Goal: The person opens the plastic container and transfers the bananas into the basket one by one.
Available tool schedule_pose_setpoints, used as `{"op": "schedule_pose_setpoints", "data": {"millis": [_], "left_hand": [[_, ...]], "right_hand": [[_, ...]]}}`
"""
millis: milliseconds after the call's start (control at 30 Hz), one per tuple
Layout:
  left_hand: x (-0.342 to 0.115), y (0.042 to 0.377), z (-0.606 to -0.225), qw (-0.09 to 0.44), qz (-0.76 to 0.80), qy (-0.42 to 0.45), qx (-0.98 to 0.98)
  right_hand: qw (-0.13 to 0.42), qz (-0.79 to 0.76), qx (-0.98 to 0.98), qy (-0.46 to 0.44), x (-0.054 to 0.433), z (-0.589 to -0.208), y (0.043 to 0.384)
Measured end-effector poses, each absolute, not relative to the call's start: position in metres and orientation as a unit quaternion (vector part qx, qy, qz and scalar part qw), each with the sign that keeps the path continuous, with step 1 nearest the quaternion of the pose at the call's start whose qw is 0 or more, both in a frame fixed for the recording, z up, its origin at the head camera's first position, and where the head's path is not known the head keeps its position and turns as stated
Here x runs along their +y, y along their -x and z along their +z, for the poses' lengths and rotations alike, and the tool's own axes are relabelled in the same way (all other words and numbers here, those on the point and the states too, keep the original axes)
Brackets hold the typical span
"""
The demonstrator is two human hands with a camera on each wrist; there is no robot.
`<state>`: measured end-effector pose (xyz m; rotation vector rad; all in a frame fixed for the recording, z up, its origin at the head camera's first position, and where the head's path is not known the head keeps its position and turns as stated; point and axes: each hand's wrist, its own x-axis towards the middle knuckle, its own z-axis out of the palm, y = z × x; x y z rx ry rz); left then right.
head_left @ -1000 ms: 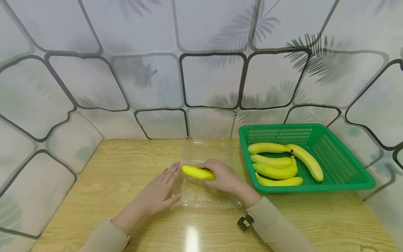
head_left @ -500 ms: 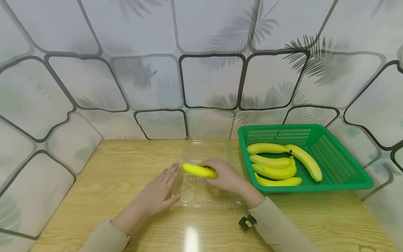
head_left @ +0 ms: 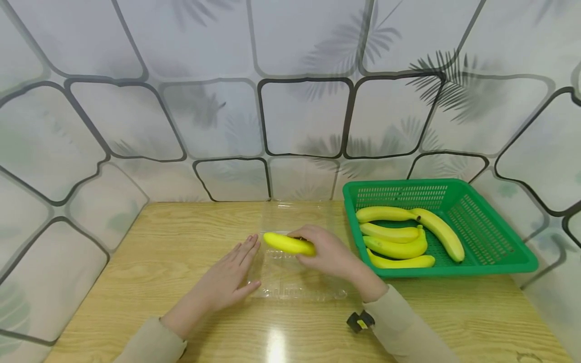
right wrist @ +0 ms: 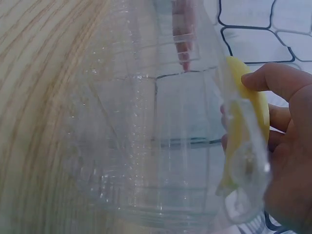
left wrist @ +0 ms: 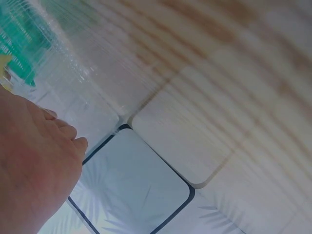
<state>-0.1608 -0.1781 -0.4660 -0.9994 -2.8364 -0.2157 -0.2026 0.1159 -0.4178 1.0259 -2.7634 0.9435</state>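
Observation:
My right hand point(head_left: 330, 258) grips a yellow banana point(head_left: 288, 244) above a clear plastic container point(head_left: 299, 292), which lies on the table with its lid folded back. In the right wrist view the thumb and fingers wrap the banana point(right wrist: 235, 68), partly seen through the container's clear wall point(right wrist: 161, 165). Beside the container's left edge, my left hand point(head_left: 225, 279) holds its fingers straight, thumb apart, fingertips right at the rim. The left wrist view has the back of this hand point(left wrist: 36, 161) near the clear plastic.
A green plastic basket point(head_left: 454, 271) stands on the right of the wooden table point(head_left: 181, 222), holding several bananas point(head_left: 396, 248). Its left wall is close to my right forearm. A patterned wall point(head_left: 304, 116) rises behind the table's far edge.
The right hand and its banana have shifted slightly away from me and a little to the right. My left hand has stayed in place.

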Motion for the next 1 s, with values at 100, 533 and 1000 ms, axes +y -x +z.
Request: {"op": "schedule_pose_setpoints", "data": {"millis": [100, 533, 1000], "left_hand": [[-0.178, 0.160, -0.466, 0.063, -0.071, 0.331, -0.939], [-0.178, 0.160, -0.465, 0.064, -0.073, 0.334, -0.937], [-0.178, 0.160, -0.466, 0.066, -0.068, 0.337, -0.937]], "right_hand": [[0.023, 0.306, -0.892, -0.331, 0.117, -0.413, 0.200], [0.023, 0.319, -0.892, -0.321, 0.128, -0.399, 0.197], [0.046, 0.324, -0.889, -0.319, 0.144, -0.388, 0.195]]}}
